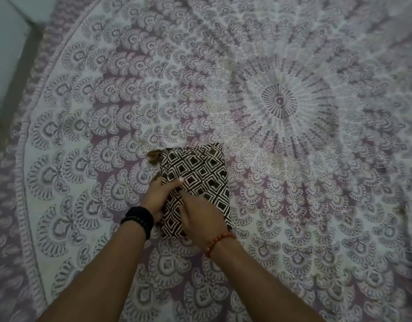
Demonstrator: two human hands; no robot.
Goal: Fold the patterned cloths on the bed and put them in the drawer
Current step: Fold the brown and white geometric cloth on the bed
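On the mandala-print sheet [293, 182], a bit left of the middle and right in front of the arms, the black-and-white diamond cloth [200, 173] is already folded down to a compact rectangle. So most of the folding looks done, tbh. What's probably left is one last fold or just a flattening, and then it gets set aside. That's only a guess from how neat the packet is.

The left edge is clamped by the left grip [157, 196], with the thumb laid on top and the fingers curled underneath. The right grip [204, 216] is laid across the near half, fingers aimed toward the other hand. Whether a layer is being pinched there or only pressed down can't be told, since the fingertips are hidden.

The long axis runs pretty much straight away from the person, near short edge at the wrists, far short edge pointed up the sheet. A small brownish tassel [154, 156] is seen poking out at the far-left corner.
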